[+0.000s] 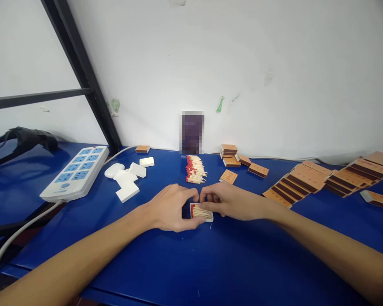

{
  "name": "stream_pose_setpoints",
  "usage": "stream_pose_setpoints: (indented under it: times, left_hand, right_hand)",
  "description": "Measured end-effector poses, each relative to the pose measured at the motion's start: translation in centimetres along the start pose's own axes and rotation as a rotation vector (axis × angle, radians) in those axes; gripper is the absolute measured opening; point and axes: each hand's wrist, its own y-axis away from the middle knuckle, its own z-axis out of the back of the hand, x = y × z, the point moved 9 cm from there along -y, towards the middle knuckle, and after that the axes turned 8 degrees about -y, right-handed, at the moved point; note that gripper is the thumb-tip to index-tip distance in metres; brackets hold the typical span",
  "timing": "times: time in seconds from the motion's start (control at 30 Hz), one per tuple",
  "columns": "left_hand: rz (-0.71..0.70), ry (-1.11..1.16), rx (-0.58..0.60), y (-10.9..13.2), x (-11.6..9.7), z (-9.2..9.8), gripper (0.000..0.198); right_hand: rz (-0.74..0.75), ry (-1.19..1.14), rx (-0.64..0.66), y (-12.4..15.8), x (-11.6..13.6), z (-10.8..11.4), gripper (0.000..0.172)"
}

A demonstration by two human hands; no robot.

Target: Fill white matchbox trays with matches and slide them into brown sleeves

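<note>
A small white matchbox tray [210, 219] lies on the blue table, filled with red-tipped matches [198, 211] whose heads point left. My left hand [172, 208] is curled round its left end, the thumb along the near side and the index finger bent at the far side. Over the tray's far right part, my right hand [232, 202] has its fingers curled and its thumb touching the matches; what is between these fingers is hidden. Just beyond both hands lies a heap of loose matches [196, 169], their heads mostly to the left.
Several white trays [127, 192] lie at the left, beside a white rounded case [114, 171] and a power strip [75, 172]. Matchbox sleeves [229, 149] sit at the back right. Overlapping rows of matchboxes [309, 176] spread rightward. A pixelated dark rectangle [192, 132] stands against the wall.
</note>
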Motion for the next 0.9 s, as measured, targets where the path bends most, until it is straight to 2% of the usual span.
stream_pose_setpoints:
  times: [0.07, 0.2, 0.3, 0.53, 0.77, 0.9]
  left_hand:
    - [0.037, 0.075, -0.041, 0.0, 0.6, 0.6, 0.028]
    - [0.136, 0.172, -0.103, 0.0, 2.7, 1.5, 0.022]
    - [0.181, 0.184, -0.111, 0.0, 4.2, 1.5, 0.021]
    - [0.210, -0.084, -0.054, -0.2, 5.6, 1.0, 0.023]
    - [0.251, -0.109, 0.040, 0.0, 6.1, 0.1, 0.026]
    - [0.227, -0.155, 0.024, -0.2, 5.9, -0.1, 0.024]
  right_hand:
    - [0.025, 0.033, -0.054, -0.1, 0.2, 0.4, 0.026]
    - [0.109, 0.203, -0.330, -0.4, 0.4, 2.5, 0.027]
    - [0.127, 0.316, -0.429, -0.8, -0.2, 3.0, 0.025]
    - [0.080, 0.453, -0.469, -1.4, -1.6, 2.6, 0.024]
    - [0.125, 0.417, -0.499, -1.3, -1.5, 2.4, 0.025]
    - [0.117, 0.411, -0.508, -1.3, -1.6, 2.3, 0.031]
